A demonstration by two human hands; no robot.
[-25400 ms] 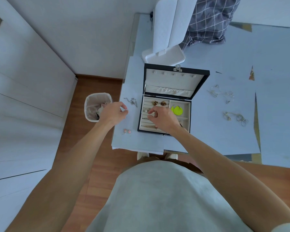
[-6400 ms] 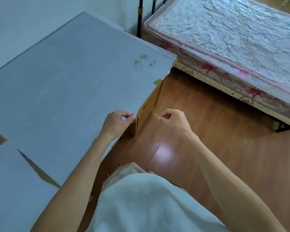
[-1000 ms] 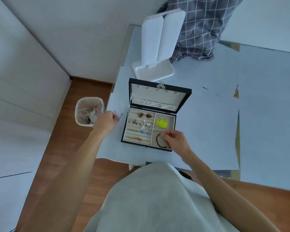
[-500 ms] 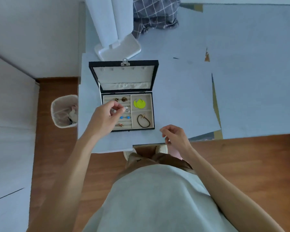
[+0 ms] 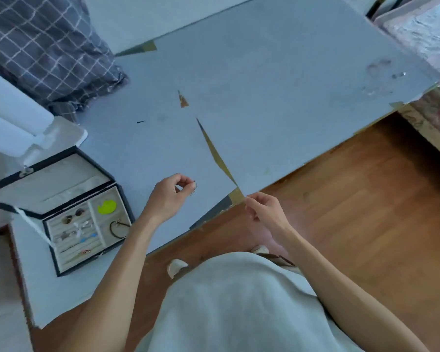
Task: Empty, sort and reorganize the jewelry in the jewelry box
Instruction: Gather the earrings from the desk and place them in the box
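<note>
The black jewelry box (image 5: 92, 259) stands open at the table's lower left, lid up. Its cream tray holds brown earrings (image 5: 73, 216), small blue pieces (image 5: 88, 238), a yellow-green piece (image 5: 107, 207) and a black bracelet (image 5: 118, 227). To the right of the box, my left hand (image 5: 168, 199) hovers over the table and pinches a small metal jewelry piece (image 5: 193, 189) between thumb and forefinger. My right hand (image 5: 264, 212) is at the table's front edge with its fingers curled together; I see nothing in it.
The blue-grey table (image 5: 264, 97) has torn patches. A few small jewelry pieces (image 5: 398, 75) lie near its far right corner. Behind the box stands a white stand (image 5: 23, 128), with a checked cloth (image 5: 43, 47) beyond. A bed (image 5: 429, 34) is at the right.
The view has swung to the right. My left hand has left the box with a small piece pinched in it and now hovers over the bare table. My right hand stays by the table edge.
</note>
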